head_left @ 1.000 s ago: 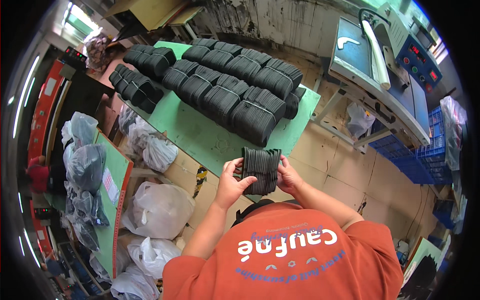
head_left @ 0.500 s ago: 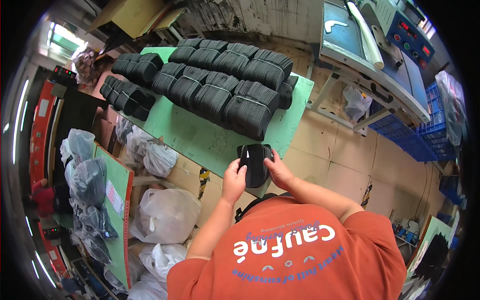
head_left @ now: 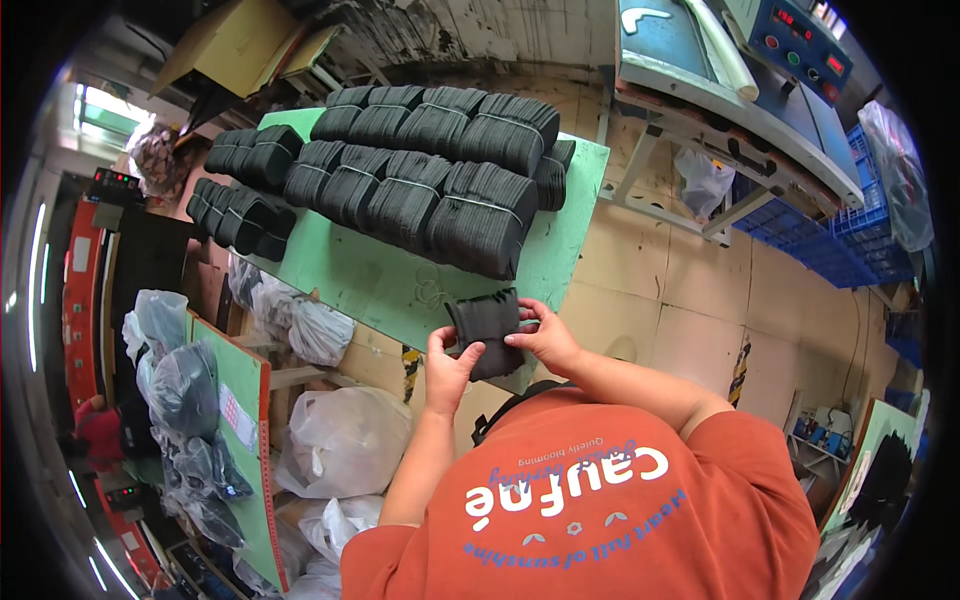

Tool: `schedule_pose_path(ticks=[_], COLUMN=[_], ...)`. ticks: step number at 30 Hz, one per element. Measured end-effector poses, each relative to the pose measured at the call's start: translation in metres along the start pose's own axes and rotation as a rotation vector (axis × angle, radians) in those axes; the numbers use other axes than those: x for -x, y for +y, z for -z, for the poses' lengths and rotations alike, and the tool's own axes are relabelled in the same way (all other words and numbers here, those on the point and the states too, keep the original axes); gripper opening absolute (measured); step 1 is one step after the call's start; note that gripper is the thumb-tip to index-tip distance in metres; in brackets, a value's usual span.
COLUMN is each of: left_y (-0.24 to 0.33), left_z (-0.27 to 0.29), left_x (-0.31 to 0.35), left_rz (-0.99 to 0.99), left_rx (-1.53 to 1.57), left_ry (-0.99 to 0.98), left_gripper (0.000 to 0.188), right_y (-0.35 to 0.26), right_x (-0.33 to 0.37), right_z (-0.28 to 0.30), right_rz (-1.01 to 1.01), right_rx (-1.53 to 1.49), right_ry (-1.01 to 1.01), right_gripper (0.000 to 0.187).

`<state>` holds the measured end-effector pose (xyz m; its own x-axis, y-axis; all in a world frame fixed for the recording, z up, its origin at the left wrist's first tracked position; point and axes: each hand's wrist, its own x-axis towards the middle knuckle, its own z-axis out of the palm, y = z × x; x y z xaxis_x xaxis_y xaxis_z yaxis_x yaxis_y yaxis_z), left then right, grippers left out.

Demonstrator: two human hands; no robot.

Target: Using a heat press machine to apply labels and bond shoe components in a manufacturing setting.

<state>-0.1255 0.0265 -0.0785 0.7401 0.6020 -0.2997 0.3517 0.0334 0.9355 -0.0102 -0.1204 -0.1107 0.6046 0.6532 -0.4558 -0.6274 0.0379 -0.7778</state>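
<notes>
A small stack of black, flat fabric-like pieces [head_left: 487, 318] is held between my two hands, over the near edge of the green table [head_left: 350, 275]. My left hand [head_left: 448, 374] grips its left side, thumb lying on the top face. On the right side, my right hand [head_left: 546, 340] has its thumb on the top and its fingers around the edge. The stack's edges look fanned and uneven. Just beyond, bundles of similar black pieces [head_left: 480, 220] stand in rows, tied with pale bands. Loose pale bands [head_left: 430, 287] lie on the tabletop left of the stack.
At the upper right stands a machine [head_left: 800, 45] with a control panel and a blue bed. Blue crates [head_left: 800, 235] sit beneath and beside it. To the left are a second green table [head_left: 245, 440] with bagged goods and a large plastic bag [head_left: 345, 440] on the floor.
The stack has turned and its edges have spread out of line. Both thumbs have shifted onto its top face. The whole view has moved slightly.
</notes>
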Motion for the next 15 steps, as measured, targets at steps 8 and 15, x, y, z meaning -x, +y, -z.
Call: schedule_pose_path(ticks=[8,15], left_y=[-0.006,-0.03], left_z=[-0.002,-0.009], left_x=[0.002,-0.01], left_rz=[-0.027,-0.037], left_rx=[0.339,0.081], left_ry=[-0.113,0.05], left_gripper=[0.106,0.119], right_y=[0.0,0.02], right_x=[-0.014,-0.022], right_z=[-0.002,0.002], right_rz=[-0.106,-0.156], right_rx=[-0.129,-0.357], right_ry=[-0.095,-0.091], right_gripper=[0.037,0.009])
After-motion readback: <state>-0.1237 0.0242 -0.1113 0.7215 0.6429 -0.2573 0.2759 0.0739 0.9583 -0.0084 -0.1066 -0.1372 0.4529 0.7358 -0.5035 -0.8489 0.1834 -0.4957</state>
